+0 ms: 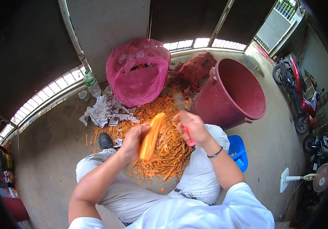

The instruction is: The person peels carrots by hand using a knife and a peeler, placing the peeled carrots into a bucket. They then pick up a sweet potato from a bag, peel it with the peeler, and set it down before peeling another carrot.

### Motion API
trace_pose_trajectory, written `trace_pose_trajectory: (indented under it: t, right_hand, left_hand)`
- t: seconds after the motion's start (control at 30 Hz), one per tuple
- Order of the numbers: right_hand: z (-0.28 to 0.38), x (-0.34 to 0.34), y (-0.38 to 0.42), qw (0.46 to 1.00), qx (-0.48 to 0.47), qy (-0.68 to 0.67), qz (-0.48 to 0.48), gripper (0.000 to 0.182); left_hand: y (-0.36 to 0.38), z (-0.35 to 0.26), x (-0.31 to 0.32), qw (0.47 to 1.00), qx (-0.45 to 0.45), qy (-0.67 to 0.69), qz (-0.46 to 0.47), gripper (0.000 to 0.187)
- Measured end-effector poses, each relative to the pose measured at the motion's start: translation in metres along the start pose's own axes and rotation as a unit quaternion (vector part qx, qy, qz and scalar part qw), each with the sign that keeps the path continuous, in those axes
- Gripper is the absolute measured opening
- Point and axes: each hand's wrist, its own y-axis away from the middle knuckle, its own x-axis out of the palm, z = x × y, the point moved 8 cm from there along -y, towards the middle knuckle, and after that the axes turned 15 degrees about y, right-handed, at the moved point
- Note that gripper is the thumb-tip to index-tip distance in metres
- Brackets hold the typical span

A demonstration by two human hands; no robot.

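Note:
My left hand (133, 142) is wrapped round a thick, peeled orange carrot (151, 136), which tilts up and away over the floor. To the right of it, my right hand (195, 129) grips a peeler by its pink handle (189, 136); motion blur and the fingers hide its blade. A gap separates this hand from the carrot. Beneath both hands, a wide heap of orange peelings (169, 152) spreads over the floor between my legs.
A pink plastic bag (143, 100) stands open beyond the heap, near a red mesh sack (199, 70). The large red bin (210, 103) leans at right, with a blue tray (240, 148) nearby. Crumpled paper (102, 108) and a bottle (91, 83) lie left; a fan (321, 178) and motorcycle (297, 86) stand right.

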Motion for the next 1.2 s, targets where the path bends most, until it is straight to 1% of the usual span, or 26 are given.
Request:
trace_pose_trajectory:
  t: [0.03, 0.07, 0.1, 0.13, 0.17, 0.2, 0.23, 0.27, 0.3, 0.33, 0.4, 0.43, 0.47, 0.53, 0.57, 0.6, 0.63, 0.67, 0.7, 0.73, 0.77, 0.8, 0.87, 0.93, 1.13, 1.2]
  right_hand:
    - [-0.039, -0.016, -0.033, 0.95, -0.07, 0.295, -0.071, 0.034]
    - [-0.04, -0.013, -0.028, 0.95, -0.07, 0.295, -0.07, 0.034]
    - [-0.045, -0.011, -0.024, 0.983, -0.005, 0.17, -0.064, 0.035]
    - [-0.049, -0.006, -0.02, 0.996, 0.062, 0.044, -0.052, 0.035]
    - [-0.037, 0.004, -0.016, 0.997, 0.023, -0.068, -0.013, 0.031]
    - [-0.037, 0.011, -0.011, 0.997, 0.028, -0.071, -0.011, 0.031]
    - [-0.036, 0.024, -0.007, 0.992, 0.026, -0.12, 0.016, 0.033]
    - [-0.034, 0.035, -0.004, 0.985, 0.022, -0.168, 0.043, 0.038]
    - [-0.039, 0.05, 0.002, 0.974, 0.05, -0.192, 0.105, 0.049]
    - [-0.042, 0.056, 0.004, 0.974, 0.049, -0.192, 0.109, 0.049]
    - [-0.044, 0.078, 0.01, 0.958, 0.022, -0.229, 0.174, 0.053]
    - [-0.048, 0.08, 0.008, 0.959, 0.028, -0.238, 0.151, 0.049]
    - [-0.048, 0.082, 0.006, 0.958, 0.029, -0.239, 0.158, 0.049]
    - [-0.051, 0.077, 0.003, 0.963, 0.07, -0.226, 0.125, 0.042]
    - [-0.053, 0.071, 0.0, 0.966, 0.062, -0.222, 0.112, 0.035]
    - [-0.054, 0.07, -0.001, 0.966, 0.062, -0.224, 0.117, 0.035]
    - [-0.054, 0.062, -0.002, 0.966, 0.047, -0.245, 0.073, 0.035]
    - [-0.055, 0.052, -0.003, 0.963, 0.032, -0.265, 0.028, 0.034]
    - [-0.051, 0.045, -0.005, 0.968, 0.008, -0.248, 0.024, 0.027]
    - [-0.051, 0.04, -0.007, 0.968, 0.008, -0.248, 0.023, 0.027]
    - [-0.049, 0.033, -0.008, 0.967, -0.002, -0.254, 0.015, 0.028]
    - [-0.047, 0.027, -0.009, 0.965, -0.013, -0.26, 0.005, 0.03]
    - [-0.048, 0.018, -0.012, 0.965, -0.001, -0.262, -0.007, 0.031]
    - [-0.048, 0.019, -0.01, 0.953, 0.056, -0.297, -0.003, 0.03]
    - [-0.057, 0.013, -0.01, 0.958, 0.101, -0.269, -0.016, 0.035]
    - [-0.056, 0.009, -0.01, 0.961, 0.085, -0.262, -0.02, 0.035]
  left_hand:
    - [-0.002, -0.001, -0.005, 1.0, 0.011, 0.011, -0.013, 0.042]
    - [-0.003, -0.004, -0.009, 0.999, 0.023, 0.021, -0.026, 0.042]
    - [0.004, -0.011, -0.002, 0.999, 0.034, 0.006, -0.03, 0.043]
    - [0.001, -0.011, -0.004, 0.999, 0.04, 0.008, -0.033, 0.043]
    - [-0.002, -0.016, -0.004, 0.995, 0.096, 0.009, -0.013, 0.047]
    - [-0.001, -0.021, 0.0, 0.989, 0.149, 0.007, 0.008, 0.051]
    - [0.003, -0.024, 0.003, 0.987, 0.158, 0.017, 0.01, 0.057]
    - [0.002, -0.024, 0.005, 0.987, 0.16, 0.016, 0.01, 0.057]
    - [0.003, -0.027, 0.008, 0.983, 0.18, 0.023, 0.025, 0.059]
    - [0.004, -0.03, 0.01, 0.979, 0.2, 0.031, 0.037, 0.061]
    - [0.005, -0.032, 0.009, 0.978, 0.202, 0.022, 0.047, 0.06]
    - [0.005, -0.033, 0.01, 0.976, 0.213, 0.016, 0.044, 0.06]
    - [0.005, -0.033, 0.009, 0.974, 0.224, 0.01, 0.042, 0.059]
    - [0.003, -0.034, 0.006, 0.972, 0.232, 0.013, 0.036, 0.057]
    - [0.003, -0.036, 0.004, 0.97, 0.241, -0.005, 0.03, 0.055]
    - [0.003, -0.04, 0.003, 0.968, 0.25, -0.024, 0.024, 0.053]
    - [0.004, -0.047, 0.0, 0.964, 0.261, -0.053, 0.008, 0.043]
    - [0.005, -0.053, -0.003, 0.964, 0.262, -0.054, 0.006, 0.043]
    - [0.006, -0.056, -0.004, 0.968, 0.243, -0.063, -0.006, 0.036]
    - [0.006, -0.058, -0.004, 0.972, 0.223, -0.072, -0.016, 0.029]
    - [0.005, -0.06, -0.005, 0.973, 0.226, -0.04, -0.016, 0.021]
    - [0.006, -0.061, -0.003, 0.974, 0.222, -0.04, -0.013, 0.021]
    - [0.01, -0.066, -0.007, 0.973, 0.225, -0.014, -0.056, 0.022]
    - [0.007, -0.072, -0.02, 0.963, 0.247, -0.043, -0.094, 0.021]
    - [0.003, -0.071, -0.024, 0.962, 0.231, -0.092, -0.11, 0.02]
    - [-0.001, -0.064, -0.02, 0.979, 0.172, -0.073, -0.081, 0.021]
